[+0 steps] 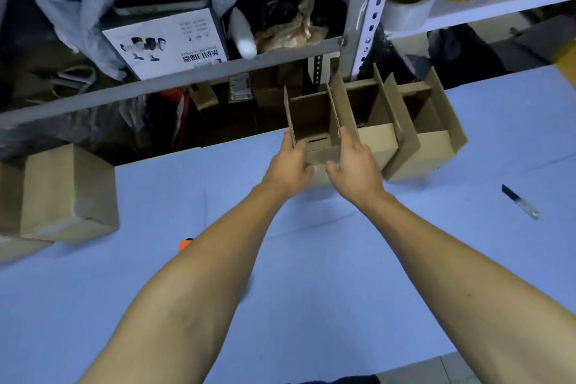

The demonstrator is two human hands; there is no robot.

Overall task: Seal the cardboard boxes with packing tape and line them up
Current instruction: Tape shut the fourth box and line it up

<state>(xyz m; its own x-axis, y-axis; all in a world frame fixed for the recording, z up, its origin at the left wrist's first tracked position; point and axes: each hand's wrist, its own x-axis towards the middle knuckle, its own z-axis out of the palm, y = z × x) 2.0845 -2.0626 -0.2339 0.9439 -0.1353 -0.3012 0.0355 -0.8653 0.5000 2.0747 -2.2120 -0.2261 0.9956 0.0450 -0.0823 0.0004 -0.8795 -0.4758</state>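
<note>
The left hand (291, 162) and right hand (352, 165) grip the open brown cardboard box (311, 121) at the blue table's (343, 259) far edge. It looks light and bendy; hold its sides.

Orange object (186, 243) mostly hidden behind left forearm; can't ID. Sealed box (62, 193) cut off at left edge. Tape rolls (405, 5) on shelf blurred. Nearest open box (314, 121): front wall partly covered by both hands.
</note>
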